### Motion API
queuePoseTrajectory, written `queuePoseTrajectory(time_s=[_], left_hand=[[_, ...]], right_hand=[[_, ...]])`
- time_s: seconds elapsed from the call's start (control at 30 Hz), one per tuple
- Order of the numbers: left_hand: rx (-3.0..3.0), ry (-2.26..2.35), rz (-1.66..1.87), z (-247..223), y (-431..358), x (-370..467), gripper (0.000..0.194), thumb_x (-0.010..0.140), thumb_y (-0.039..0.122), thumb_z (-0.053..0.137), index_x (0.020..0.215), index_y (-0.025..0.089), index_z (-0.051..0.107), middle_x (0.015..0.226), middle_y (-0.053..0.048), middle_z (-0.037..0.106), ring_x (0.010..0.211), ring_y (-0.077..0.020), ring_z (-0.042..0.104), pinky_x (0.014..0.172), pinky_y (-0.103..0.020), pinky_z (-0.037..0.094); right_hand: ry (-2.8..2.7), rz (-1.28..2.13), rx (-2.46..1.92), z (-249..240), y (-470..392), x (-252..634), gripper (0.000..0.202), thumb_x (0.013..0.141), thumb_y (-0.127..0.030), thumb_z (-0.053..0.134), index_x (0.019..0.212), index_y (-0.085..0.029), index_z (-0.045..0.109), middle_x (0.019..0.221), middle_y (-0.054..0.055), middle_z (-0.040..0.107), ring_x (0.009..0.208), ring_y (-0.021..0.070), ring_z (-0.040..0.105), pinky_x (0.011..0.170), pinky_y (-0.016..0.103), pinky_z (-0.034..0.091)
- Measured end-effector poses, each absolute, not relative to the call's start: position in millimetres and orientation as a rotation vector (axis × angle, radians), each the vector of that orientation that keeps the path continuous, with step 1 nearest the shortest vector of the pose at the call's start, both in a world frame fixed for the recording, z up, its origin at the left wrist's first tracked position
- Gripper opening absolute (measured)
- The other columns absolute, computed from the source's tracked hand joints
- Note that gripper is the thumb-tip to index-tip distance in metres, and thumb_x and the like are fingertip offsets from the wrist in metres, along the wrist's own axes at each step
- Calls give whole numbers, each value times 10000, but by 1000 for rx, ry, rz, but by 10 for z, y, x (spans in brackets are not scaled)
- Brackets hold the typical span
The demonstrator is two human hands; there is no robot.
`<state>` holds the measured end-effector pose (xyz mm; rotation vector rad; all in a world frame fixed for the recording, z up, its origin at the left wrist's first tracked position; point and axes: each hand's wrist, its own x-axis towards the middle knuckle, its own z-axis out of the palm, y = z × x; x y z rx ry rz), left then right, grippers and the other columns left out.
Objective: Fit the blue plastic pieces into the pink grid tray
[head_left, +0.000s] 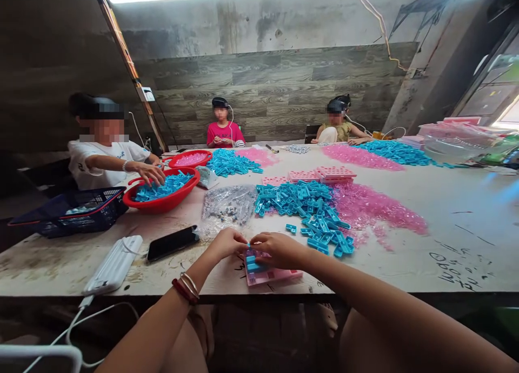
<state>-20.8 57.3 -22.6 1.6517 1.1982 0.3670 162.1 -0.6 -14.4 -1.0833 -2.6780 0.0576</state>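
A pink tray (275, 277) lies near the table's front edge, with a few blue pieces (253, 264) set in its left part. My left hand (228, 243) is closed at the tray's upper left corner, its fingertips pinched at a small bit of blue. Over the tray, my right hand (275, 248) is closed too, its fingertips meeting those of the left; what it holds is hidden. Beyond the hands lies a heap of blue plastic pieces (302, 200). Clear pink pieces (373, 208) are spread to the right of that heap.
A clear bag of small parts (229, 202), a black phone (172, 243) and a white power bank (114, 265) lie leftward. A person's hand (152, 174) reaches into a red basin (162, 200) beside a dark blue basket (89, 219). Stacked pink trays (335, 174) stand behind the heap.
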Motion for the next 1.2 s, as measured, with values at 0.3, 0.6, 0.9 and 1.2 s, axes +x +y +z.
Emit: queuePoseTrajectory(time_s=[0.3, 0.6, 0.9, 1.2], left_hand=[[1315, 1127, 301, -157, 590, -263, 424, 416, 272, 785, 793, 99, 697, 624, -42, 671, 582, -131, 603, 604, -241, 451], [1314, 1119, 344, -217, 548, -242, 406, 417, 285, 789, 769, 105, 699, 612, -37, 669, 607, -164, 620, 644, -275, 471], [1349, 1205, 375, -304, 611, -210, 349, 406, 272, 793, 681, 110, 651, 522, 6, 609, 514, -132, 567, 561, -260, 425], [1449, 1060, 251, -230, 692, -217, 266, 433, 244, 744, 627, 128, 603, 526, 4, 623, 544, -160, 587, 580, -276, 450]], right_hand=[[-2678, -17, -1044, -182, 13, 1608, 299, 794, -292, 568, 1056, -161, 622, 1082, 101, 620, 935, 206, 590, 823, 326, 460], [-2691, -21, -1003, -152, 50, 1596, 148, 755, -297, 602, 822, -205, 697, 900, 58, 654, 799, 169, 596, 695, 280, 453], [-2607, 30, -982, -177, 73, 1572, 176, 794, -266, 553, 741, -196, 705, 833, 47, 665, 776, 160, 576, 661, 267, 439], [-2684, 162, -1117, -51, -138, 1571, 508, 742, -475, 577, 1143, -163, 560, 1130, 109, 579, 994, 239, 536, 848, 343, 422]])
